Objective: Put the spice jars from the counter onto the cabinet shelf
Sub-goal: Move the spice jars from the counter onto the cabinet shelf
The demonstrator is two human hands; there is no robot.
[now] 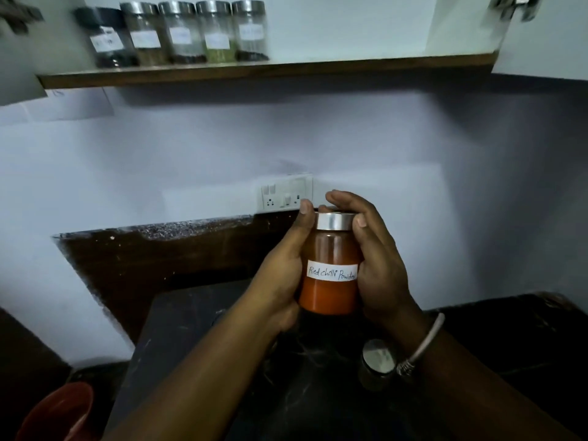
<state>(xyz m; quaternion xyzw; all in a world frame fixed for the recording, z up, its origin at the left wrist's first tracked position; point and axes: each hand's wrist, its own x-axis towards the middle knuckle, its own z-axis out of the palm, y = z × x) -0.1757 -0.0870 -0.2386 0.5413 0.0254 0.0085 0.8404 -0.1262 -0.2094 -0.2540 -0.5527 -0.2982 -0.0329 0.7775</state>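
Dim kitchen: five jars (171,33) shelved up-left of left hand (283,275) and right hand (378,268), both clasping chilli jar (331,268); another jar (378,361) below on tabletop (509,338), unplaced

Jars going up on the shelf

The red chilli powder jar (331,265) stands upright in the air, silver lid on top. Five jars (181,33) sit side by side on the cabinet shelf (318,66). One more jar (378,361) waits on the counter (509,329).

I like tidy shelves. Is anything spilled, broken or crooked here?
No, nothing stands out. Five jars stand upright in a row on the shelf, and the chilli jar sits upright, lid on, between both hands.
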